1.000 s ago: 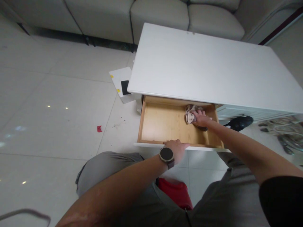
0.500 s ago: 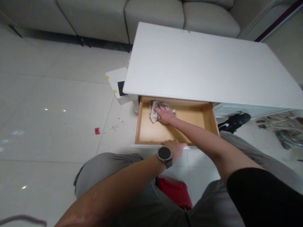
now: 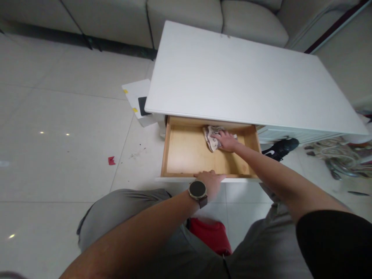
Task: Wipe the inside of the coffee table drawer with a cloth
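A pulled-out wooden drawer [image 3: 186,155] juts from the white table [image 3: 250,81]. Inside it, my right hand [image 3: 228,141] presses a crumpled patterned cloth [image 3: 212,141] onto the drawer floor, right of its middle and towards the back. The fingers lie over the cloth and hold it; its underside is hidden. My left hand [image 3: 210,183], with a watch [image 3: 197,189] on the wrist, is hooked over the drawer's front edge, and its fingers curl around the rim.
A white box [image 3: 135,97] stands on the floor left of the table. A red scrap [image 3: 111,161] lies on the tiles. Below the drawer is a red object [image 3: 210,234] between my legs. A black shoe [image 3: 281,149] and a cable heap [image 3: 343,159] are to the right. Behind runs a sofa [image 3: 186,19].
My right hand has slid the cloth rightward along the drawer floor, from the left back towards the right. My left hand keeps its place on the front edge. The view has shifted slightly.
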Demonstrator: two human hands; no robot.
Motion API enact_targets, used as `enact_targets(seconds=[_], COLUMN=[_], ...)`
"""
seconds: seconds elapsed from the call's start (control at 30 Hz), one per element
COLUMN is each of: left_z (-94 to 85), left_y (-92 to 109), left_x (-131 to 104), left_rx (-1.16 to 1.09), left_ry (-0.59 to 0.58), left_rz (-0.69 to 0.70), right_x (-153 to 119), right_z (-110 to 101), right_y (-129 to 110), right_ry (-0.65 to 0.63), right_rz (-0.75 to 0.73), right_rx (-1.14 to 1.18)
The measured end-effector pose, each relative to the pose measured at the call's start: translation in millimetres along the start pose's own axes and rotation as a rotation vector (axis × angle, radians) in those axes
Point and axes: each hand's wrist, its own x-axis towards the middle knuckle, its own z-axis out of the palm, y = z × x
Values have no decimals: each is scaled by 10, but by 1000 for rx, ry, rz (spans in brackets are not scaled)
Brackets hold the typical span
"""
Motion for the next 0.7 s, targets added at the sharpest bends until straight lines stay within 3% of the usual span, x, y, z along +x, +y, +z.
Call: enact_targets(seconds=[0.1,0.2,0.33,0.47,0.7], left_z=[-12,-20,0,13,-4], left_y=[8,-4,-23,-1,27], left_x=[-7,5,27,23,9], left_rx=[-7,-14,-5,-8,-12], left_ry=[7,-13,-32,-6,-2], left_rz=[-11,-6,17,-1,3], right_x=[-421,-751,-1082,-1252,-1029], right_z=[228,445,634,642,400], right_y=[505,672,582,427,-70], right_ry=[-74,-150,-229,-270,-244], right_rz=[222,158,-10,-163,-269], right_rx=[-34,-35,5,14,-43])
